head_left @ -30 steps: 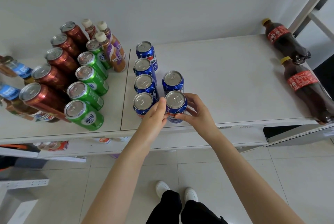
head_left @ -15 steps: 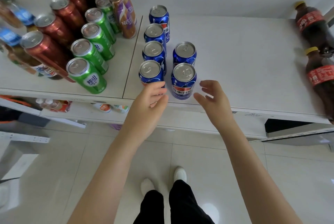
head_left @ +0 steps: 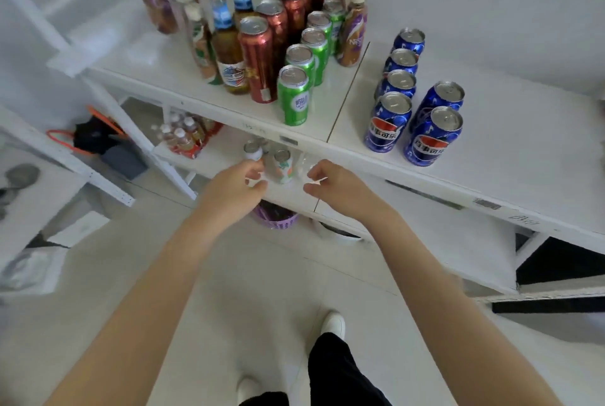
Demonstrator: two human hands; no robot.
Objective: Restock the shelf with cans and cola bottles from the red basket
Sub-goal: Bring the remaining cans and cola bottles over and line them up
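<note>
Left hand and right hand hover — loosely curled, apparently empty.

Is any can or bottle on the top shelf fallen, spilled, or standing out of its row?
Nothing stands out. The blue Pepsi cans, green cans and red cans all stand upright in straight rows on the top shelf, and no spill shows.
</note>
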